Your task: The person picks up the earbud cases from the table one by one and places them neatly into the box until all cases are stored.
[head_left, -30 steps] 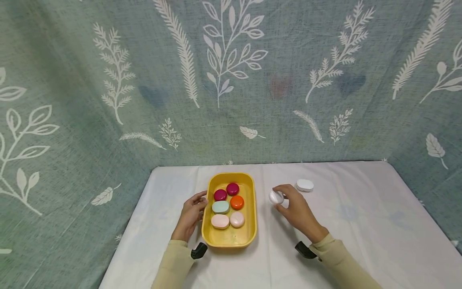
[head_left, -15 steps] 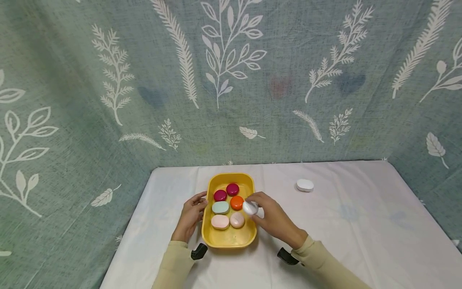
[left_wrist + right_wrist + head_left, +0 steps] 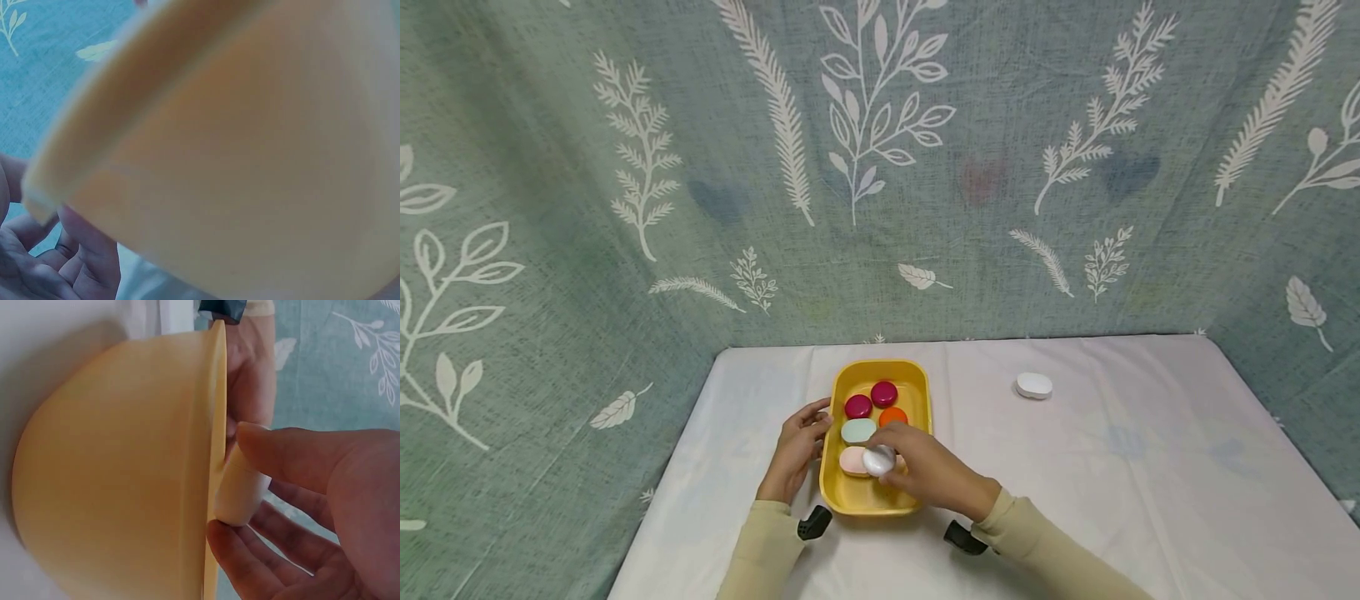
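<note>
In the head view my right hand is over a yellow tray, pinching a round white bar of soap between thumb and fingers. The right wrist view shows that white soap pinched at the level of the tray's rim. My left hand holds the tray's left side, fingers at the rim. Inside lie two dark red soaps, an orange soap, a pale green soap and a pink soap. A paler pink round soap is mostly hidden under my right hand.
One white oval soap lies on the white-covered table, right of the tray. A green leaf-print cloth hangs behind the table and along its sides.
My right hand has carried the white soap leftward from the table, across the tray's right rim, to above the pink soaps. The left hand and the tray have stayed in place.
</note>
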{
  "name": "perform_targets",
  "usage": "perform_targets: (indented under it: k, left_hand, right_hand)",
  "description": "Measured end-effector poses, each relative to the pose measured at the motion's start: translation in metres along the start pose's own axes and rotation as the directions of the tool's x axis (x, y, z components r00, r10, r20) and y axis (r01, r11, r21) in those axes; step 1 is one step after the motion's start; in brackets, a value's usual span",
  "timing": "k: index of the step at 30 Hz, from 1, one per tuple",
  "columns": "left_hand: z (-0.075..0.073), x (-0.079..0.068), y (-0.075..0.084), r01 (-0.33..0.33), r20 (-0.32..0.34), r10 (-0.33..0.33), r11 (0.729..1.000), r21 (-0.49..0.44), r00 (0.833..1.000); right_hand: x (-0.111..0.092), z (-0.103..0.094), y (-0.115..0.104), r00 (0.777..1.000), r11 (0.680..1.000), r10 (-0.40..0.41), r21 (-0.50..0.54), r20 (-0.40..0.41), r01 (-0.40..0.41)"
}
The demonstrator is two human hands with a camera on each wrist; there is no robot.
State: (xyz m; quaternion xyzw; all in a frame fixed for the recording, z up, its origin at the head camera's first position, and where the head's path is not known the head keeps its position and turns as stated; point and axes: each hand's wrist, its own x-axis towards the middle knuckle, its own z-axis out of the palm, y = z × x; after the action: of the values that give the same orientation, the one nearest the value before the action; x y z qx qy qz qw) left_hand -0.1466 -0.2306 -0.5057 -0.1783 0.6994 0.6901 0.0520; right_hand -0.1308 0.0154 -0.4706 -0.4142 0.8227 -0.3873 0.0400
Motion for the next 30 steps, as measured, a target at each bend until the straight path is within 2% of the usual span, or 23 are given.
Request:
perform_targets:
  k: [4, 14, 21, 30]
  left_hand:
    - [0.0, 0.0, 0.0, -0.005, 0.007, 0.005, 1.0, -0.004, 1.0]
    - [-0.001, 0.001, -0.004, -0.025, 0.019, 0.025, 1.0, -0.005, 1.0]
    - [-0.001, 0.001, -0.002, -0.018, 0.008, 0.018, 1.0, 0.001, 1.0]
    - [0.0, 0.001, -0.001, -0.017, 0.009, 0.017, 1.0, 0.001, 1.0]
  right_hand:
    - [0.005, 0.006, -0.004, 0.999, 1.0, -0.015, -0.006, 0.049, 0.016]
    - [0.015, 0.021, -0.008, 0.984, 0.999, 0.029, -0.042, 0.174, -0.022]
    - [0.019, 0.027, -0.011, 0.979, 0.998, 0.039, -0.049, 0.2, -0.03]
    - [0.022, 0.029, -0.01, 0.974, 0.994, 0.045, -0.109, 0.222, -0.021]
